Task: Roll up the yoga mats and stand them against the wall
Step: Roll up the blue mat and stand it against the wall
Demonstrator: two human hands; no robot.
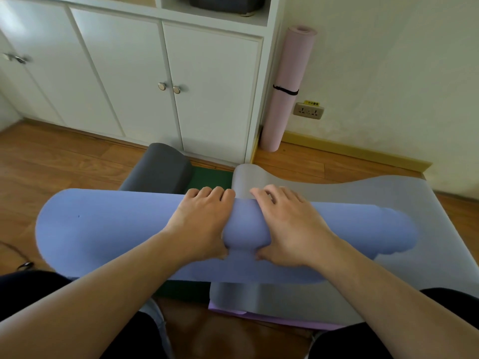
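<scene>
Both hands grip the blue mat roll [103, 229] lying crosswise on the floor: the left hand [199, 224] and right hand [287, 226] sit side by side at its middle, fingers curled over the top, thumbs underneath. Its unrolled grey part [363, 193] stretches ahead. A pink rolled mat [285, 86] stands against the wall [388, 60] beside the white cupboard [207, 86]

Both forearms extended forward, left hand [204, 224] and right hand [287, 226] side by side, palms down, fingers curled
</scene>
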